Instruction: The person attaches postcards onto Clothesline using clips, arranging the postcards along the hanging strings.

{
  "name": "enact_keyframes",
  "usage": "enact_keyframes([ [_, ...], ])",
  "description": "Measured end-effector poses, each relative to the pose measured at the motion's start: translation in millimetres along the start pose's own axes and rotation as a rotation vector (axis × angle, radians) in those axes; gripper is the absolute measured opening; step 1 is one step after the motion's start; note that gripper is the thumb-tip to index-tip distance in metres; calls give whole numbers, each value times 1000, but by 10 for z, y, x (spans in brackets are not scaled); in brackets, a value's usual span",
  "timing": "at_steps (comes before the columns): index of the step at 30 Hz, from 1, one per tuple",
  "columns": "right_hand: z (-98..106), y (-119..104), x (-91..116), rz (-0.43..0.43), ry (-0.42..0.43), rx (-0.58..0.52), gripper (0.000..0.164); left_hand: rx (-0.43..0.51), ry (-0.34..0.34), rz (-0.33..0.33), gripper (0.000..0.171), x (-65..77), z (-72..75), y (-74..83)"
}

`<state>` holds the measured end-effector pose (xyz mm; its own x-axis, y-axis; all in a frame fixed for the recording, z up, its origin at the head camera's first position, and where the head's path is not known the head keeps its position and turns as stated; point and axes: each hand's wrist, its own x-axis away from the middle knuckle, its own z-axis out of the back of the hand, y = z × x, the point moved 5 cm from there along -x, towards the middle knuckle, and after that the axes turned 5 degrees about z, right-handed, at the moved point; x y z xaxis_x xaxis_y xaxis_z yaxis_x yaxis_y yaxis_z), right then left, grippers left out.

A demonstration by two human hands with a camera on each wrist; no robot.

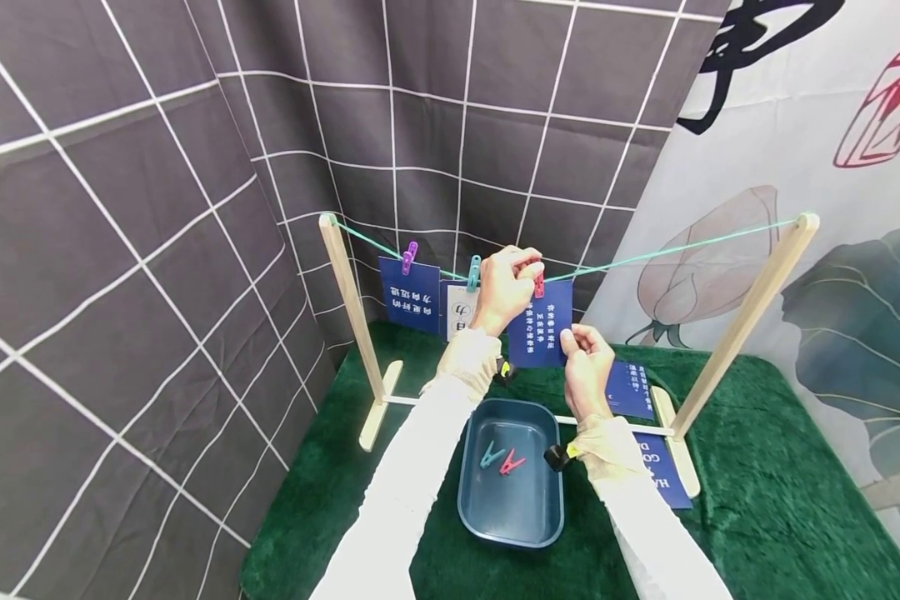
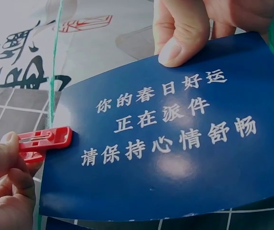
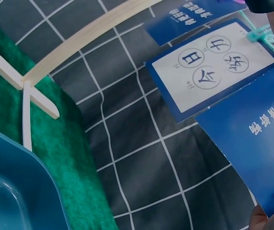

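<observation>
While in right hand [image 1: 587,372], blue card [image 2: 165,167]: “正在派件”

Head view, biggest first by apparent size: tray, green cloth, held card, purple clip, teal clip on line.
Green cloth
Tray
Held card
Purple clip and teal clip on line: too alike to rank

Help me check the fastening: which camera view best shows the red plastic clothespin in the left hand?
The left wrist view: the red plastic clothespin appears large, its tip over the dark blue rectangular card. The head view shows it small, partly hidden by the left hand; the right wrist view doesn't show it.
</observation>
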<state>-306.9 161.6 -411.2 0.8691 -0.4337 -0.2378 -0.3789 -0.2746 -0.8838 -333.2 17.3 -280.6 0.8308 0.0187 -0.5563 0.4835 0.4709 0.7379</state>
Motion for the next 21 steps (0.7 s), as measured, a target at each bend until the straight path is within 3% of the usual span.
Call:
enact_keyframes([
  [6, 10, 15, 7, -4, 10, -1, 18, -5, -45, 24, 20, -1, -21, -12],
  [13, 13, 44, 21, -15, 12, -1, 14, 27, -116, 101, 27, 7, -62, -78],
  [21, 6, 64, 20, -11, 4, 5, 9, 30, -136, 117, 29, 1, -59, -80],
])
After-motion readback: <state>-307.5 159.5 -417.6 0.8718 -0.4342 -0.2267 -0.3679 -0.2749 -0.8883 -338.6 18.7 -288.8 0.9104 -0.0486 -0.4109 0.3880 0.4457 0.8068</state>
